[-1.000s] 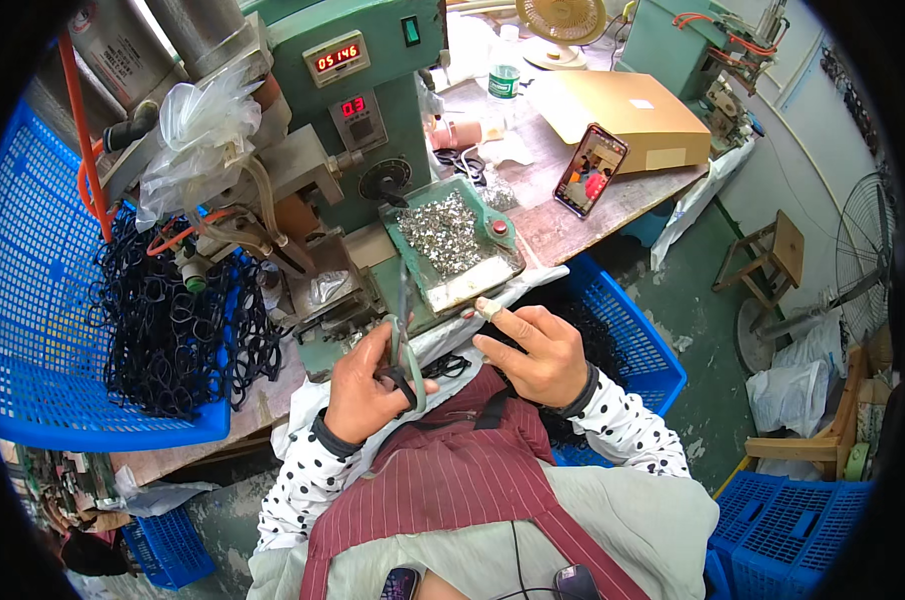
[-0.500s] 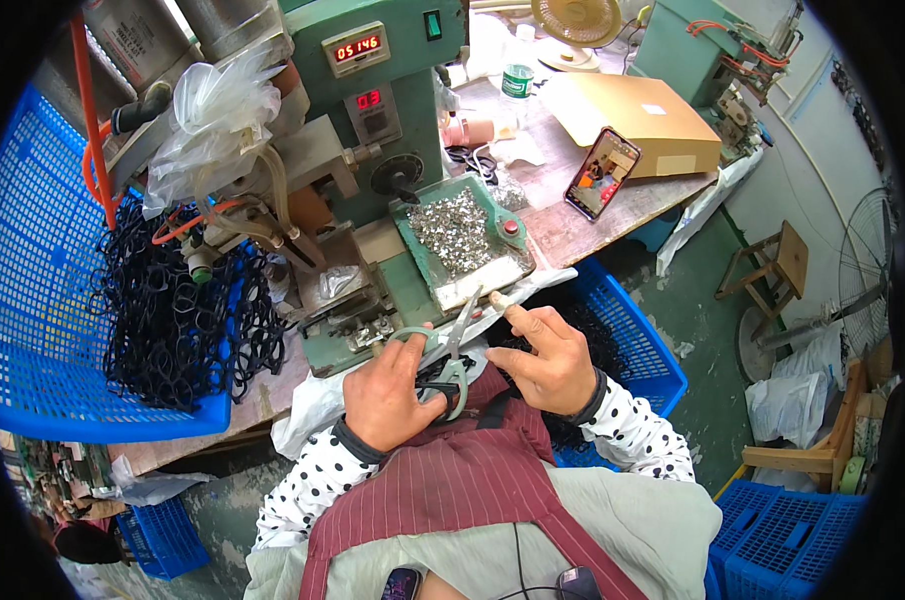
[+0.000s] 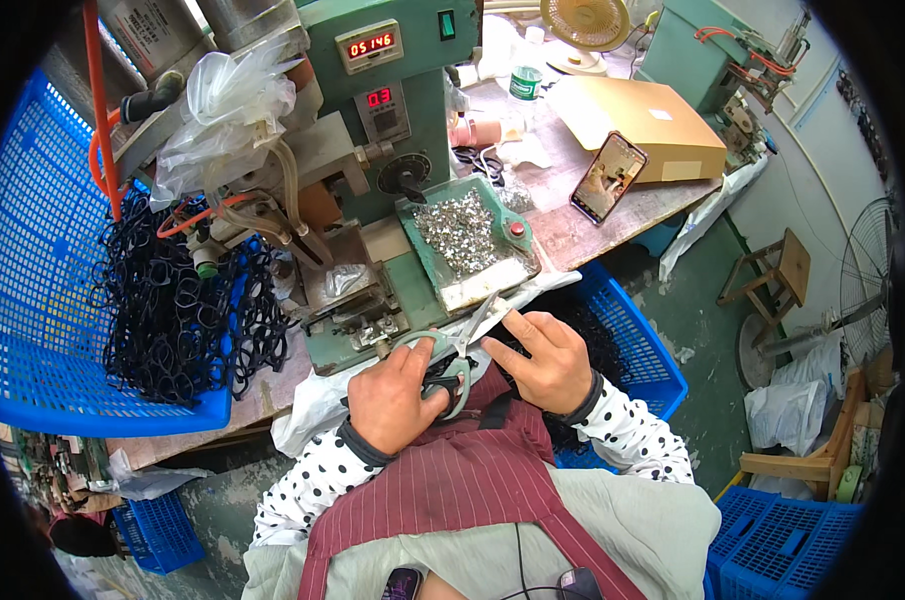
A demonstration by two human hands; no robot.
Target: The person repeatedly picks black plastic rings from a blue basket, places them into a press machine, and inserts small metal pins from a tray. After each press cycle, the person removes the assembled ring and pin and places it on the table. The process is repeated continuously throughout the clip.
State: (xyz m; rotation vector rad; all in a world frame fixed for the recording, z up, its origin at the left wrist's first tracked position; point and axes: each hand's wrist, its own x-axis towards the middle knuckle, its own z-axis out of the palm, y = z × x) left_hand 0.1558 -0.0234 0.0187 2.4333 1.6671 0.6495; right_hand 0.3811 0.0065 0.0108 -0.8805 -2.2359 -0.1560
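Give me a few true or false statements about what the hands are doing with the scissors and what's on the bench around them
1. The left hand grips green-handled scissors. True.
2. The right hand rests on the phone. False: it is at the scissor blades; the phone stands apart by the cardboard box.
3. The green tray holds small silvery metal pieces. True.
4. The black elastic loops lie in a red basket. False: the basket is blue.

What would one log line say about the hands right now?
left hand: holds scissors by the handles | right hand: fingers by the blades | ahead: green machine, tray of small metal bits | left side: blue basket
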